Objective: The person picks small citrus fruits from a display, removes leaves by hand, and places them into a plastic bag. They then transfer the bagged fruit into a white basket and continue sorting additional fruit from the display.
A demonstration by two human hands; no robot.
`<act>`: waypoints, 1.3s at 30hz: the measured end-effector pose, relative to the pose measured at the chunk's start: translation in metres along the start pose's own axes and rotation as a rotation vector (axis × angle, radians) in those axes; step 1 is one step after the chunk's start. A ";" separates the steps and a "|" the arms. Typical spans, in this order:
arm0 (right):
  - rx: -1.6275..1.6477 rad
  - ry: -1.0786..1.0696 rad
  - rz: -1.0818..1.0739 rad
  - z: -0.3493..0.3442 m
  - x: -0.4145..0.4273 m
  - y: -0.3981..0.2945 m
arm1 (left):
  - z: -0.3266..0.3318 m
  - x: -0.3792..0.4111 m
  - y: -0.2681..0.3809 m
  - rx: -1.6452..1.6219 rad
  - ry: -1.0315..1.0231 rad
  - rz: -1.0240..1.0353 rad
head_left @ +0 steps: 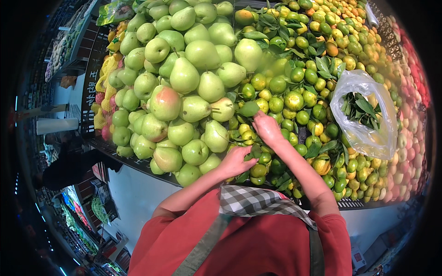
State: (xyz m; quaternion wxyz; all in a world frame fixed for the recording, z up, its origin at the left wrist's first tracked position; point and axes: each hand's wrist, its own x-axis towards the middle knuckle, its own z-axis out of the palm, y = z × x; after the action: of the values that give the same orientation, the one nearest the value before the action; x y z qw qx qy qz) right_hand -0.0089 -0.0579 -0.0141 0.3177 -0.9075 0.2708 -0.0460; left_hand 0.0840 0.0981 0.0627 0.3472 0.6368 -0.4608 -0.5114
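My right hand [268, 128] reaches over the green-and-yellow mandarins [293, 100], its fingertips at a broad green leaf [249, 109] beside the pears. The leaf appears pinched between them. Lower and to the left, my left hand [239, 160] is at the near edge of the mandarins. Its thumb and forefinger are on either side of a darker leaf [255, 152]; whether they grip it is unclear. Green pears [198, 79] are heaped left of both hands. An open clear plastic bag [383, 138] with plucked green leaves [362, 108] inside rests on the mandarins to the right.
Pinkish round fruit [409, 155] lies along the right side. Fruit in yellow foam nets [108, 69] borders the pears on the left. The display's dark slatted edge [129, 159] runs before me. A plastic-bag roll [57, 126] and more produce shelves are farther left.
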 end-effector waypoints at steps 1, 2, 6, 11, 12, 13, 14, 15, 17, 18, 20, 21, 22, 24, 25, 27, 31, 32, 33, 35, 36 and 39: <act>0.031 -0.033 -0.003 -0.007 -0.008 0.004 | 0.002 0.001 -0.003 -0.008 0.005 0.017; 0.133 -0.051 0.012 -0.011 -0.016 0.004 | 0.004 0.001 -0.005 -0.016 0.010 0.034; 0.344 -0.049 0.012 -0.048 -0.047 -0.014 | 0.002 0.003 0.008 -0.067 -0.037 -0.071; 0.375 0.036 -0.008 -0.084 -0.079 -0.026 | 0.005 0.003 0.004 -0.508 -0.078 -0.230; 0.372 0.024 -0.008 -0.090 -0.086 -0.029 | 0.006 0.003 0.001 -0.564 -0.080 -0.236; 0.368 0.012 -0.008 -0.093 -0.094 -0.031 | 0.006 0.004 0.001 -0.588 -0.098 -0.254; 0.339 -0.018 0.017 -0.094 -0.102 -0.032 | 0.006 0.005 0.001 -0.613 -0.114 -0.272; 0.343 -0.048 0.027 -0.098 -0.111 -0.033 | 0.006 0.006 0.002 -0.636 -0.128 -0.290; 0.348 -0.114 0.048 -0.111 -0.123 -0.039 | 0.006 0.006 0.006 -0.608 -0.164 -0.309; 0.415 -0.171 0.086 -0.120 -0.128 -0.044 | 0.007 0.007 0.008 -0.594 -0.186 -0.318; 0.343 -0.294 0.076 -0.119 -0.141 -0.040 | 0.009 0.007 0.011 -0.594 -0.195 -0.326; 0.307 -0.353 0.072 -0.119 -0.145 -0.038 | 0.010 0.007 0.011 -0.594 -0.202 -0.330; 0.294 -0.415 0.038 -0.123 -0.146 -0.040 | 0.012 0.007 0.011 -0.582 -0.193 -0.325; 0.310 -0.387 0.058 -0.131 -0.143 -0.046 | 0.014 0.008 0.011 -0.560 -0.175 -0.317; 0.320 -0.374 0.067 -0.135 -0.140 -0.050 | 0.014 0.008 0.010 -0.610 -0.178 -0.327; 0.349 -0.212 0.058 -0.142 -0.122 -0.056 | 0.012 0.010 0.013 -0.709 -0.187 -0.347; 0.423 0.037 -0.022 -0.126 -0.101 -0.063 | 0.009 0.007 0.036 -1.086 -0.239 -0.318; 0.480 0.039 -0.028 -0.119 -0.098 -0.069 | 0.009 0.005 0.035 -1.145 -0.252 -0.310; 0.529 0.048 -0.035 -0.114 -0.094 -0.072 | 0.009 0.006 0.032 -1.202 -0.273 -0.295; 0.386 0.117 -0.235 -0.097 -0.089 -0.067 | 0.011 0.008 0.011 -1.202 -0.156 -0.388; 0.346 0.101 -0.222 -0.097 -0.085 -0.072 | 0.014 0.007 0.005 -1.179 -0.122 -0.377; 0.390 0.102 -0.152 -0.095 -0.073 -0.080 | 0.007 0.008 0.012 -1.133 -0.045 -0.443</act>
State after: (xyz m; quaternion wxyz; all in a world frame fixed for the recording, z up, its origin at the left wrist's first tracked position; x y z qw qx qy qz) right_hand -0.0585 -0.0208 0.1159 0.4687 -0.8432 0.2033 -0.1674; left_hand 0.0754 0.0866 0.0692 0.5075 0.4226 0.0195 -0.7507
